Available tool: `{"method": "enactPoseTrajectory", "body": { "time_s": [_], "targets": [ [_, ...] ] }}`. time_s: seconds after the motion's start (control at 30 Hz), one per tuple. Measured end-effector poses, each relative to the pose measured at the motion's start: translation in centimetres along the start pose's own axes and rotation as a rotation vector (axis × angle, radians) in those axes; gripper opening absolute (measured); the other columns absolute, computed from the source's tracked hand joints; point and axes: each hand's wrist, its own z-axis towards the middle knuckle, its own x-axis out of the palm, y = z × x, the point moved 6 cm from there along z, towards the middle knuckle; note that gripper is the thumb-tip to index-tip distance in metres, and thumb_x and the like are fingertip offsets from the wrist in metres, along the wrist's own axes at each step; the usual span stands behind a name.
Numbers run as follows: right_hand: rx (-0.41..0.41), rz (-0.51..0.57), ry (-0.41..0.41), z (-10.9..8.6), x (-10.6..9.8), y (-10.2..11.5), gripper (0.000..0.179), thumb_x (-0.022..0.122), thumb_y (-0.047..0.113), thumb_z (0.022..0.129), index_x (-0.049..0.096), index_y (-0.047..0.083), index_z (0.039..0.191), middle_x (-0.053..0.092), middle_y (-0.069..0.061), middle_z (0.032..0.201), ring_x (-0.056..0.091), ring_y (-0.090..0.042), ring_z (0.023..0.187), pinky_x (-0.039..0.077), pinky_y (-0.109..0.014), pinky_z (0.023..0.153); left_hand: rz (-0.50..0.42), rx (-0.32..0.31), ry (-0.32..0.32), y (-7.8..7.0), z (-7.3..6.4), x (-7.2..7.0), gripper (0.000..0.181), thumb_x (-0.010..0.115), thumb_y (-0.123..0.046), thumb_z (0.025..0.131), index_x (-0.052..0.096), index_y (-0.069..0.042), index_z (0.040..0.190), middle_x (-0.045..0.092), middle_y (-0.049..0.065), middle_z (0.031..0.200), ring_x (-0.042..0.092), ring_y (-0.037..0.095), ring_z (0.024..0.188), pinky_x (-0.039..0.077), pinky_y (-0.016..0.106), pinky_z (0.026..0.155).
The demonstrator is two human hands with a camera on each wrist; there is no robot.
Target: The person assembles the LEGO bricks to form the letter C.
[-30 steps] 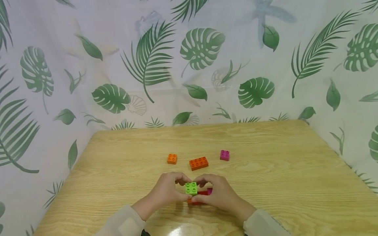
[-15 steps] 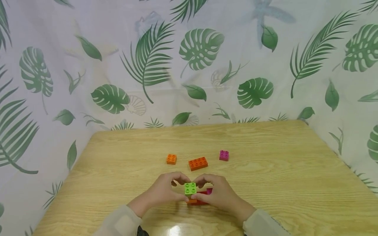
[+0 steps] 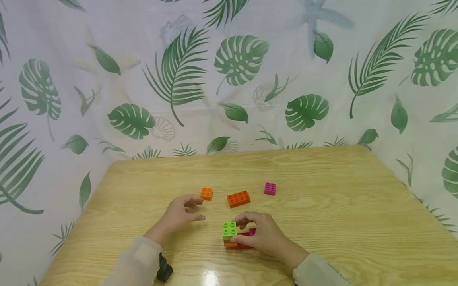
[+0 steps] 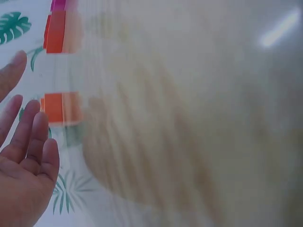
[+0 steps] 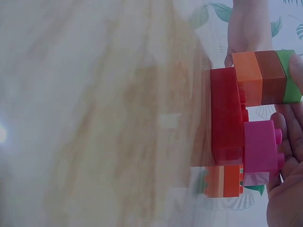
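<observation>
My right hand (image 3: 264, 232) pinches the light green building brick (image 3: 229, 229) between thumb and fingers. That brick tops a stack: under it a brown brick (image 5: 271, 78), then an orange brick (image 5: 248, 85), on one end of a long red brick (image 5: 226, 113) on the table. A pink brick (image 5: 259, 146) sits on the red brick's other end, mostly hidden by my right hand in the head view. My left hand (image 3: 179, 214) holds nothing, fingers relaxed, its fingertips close to a small orange brick (image 3: 206, 194). That brick also shows beyond the fingers in the left wrist view.
Behind the stack lies a long orange-red brick (image 3: 238, 199), with a small magenta brick (image 3: 270, 188) to its right. The wooden table (image 3: 340, 222) meets a leaf-print cloth (image 3: 243, 91) at the back and sides. A black strap piece (image 3: 164, 269) shows at my left sleeve.
My left hand has let go of the green brick and moved left and away toward the small orange brick. My right hand stays at the stack, whose brown and orange layers now show.
</observation>
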Motion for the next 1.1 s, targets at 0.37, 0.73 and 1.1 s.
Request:
{"method": "enactPoseTrajectory", "body": {
  "time_s": [0.37, 0.73, 1.1],
  "targets": [
    [0.004, 0.004, -0.004, 0.0, 0.0, -0.3, 0.035, 0.079, 0.039, 0.075, 0.067, 0.020, 0.102, 0.065, 0.011, 0.095, 0.059, -0.010, 0.086, 0.053, -0.026, 0.074, 0.005, -0.075, -0.100, 1.3, 2.1, -1.4, 0.056, 0.078, -0.009, 0.079, 0.056, -0.002, 0.130, 0.060, 0.014, 0.122, 0.056, 0.032, 0.112, 0.044, 0.045, 0.094],
    [-0.006, -0.010, -0.002, 0.0, -0.1, -0.2, 0.035, 0.080, 0.037, 0.076, 0.067, 0.018, 0.103, 0.065, 0.010, 0.095, 0.059, -0.009, 0.085, 0.054, -0.028, 0.074, 0.019, -0.011, -0.047, 1.0, 4.1, -0.4, 0.058, 0.074, -0.002, 0.081, 0.051, 0.002, 0.135, 0.054, 0.017, 0.133, 0.050, 0.035, 0.120, 0.039, 0.045, 0.100],
    [-0.012, -0.003, 0.007, -0.1, -0.1, 0.1, 0.034, 0.080, 0.034, 0.076, 0.068, 0.014, 0.102, 0.066, 0.006, 0.096, 0.061, -0.013, 0.086, 0.054, -0.028, 0.075, 0.110, -0.034, -0.051, 0.7, 4.9, 0.3, 0.047, 0.071, 0.001, 0.083, 0.058, 0.000, 0.128, 0.058, 0.017, 0.126, 0.052, 0.034, 0.118, 0.040, 0.045, 0.099]
  ]
}}
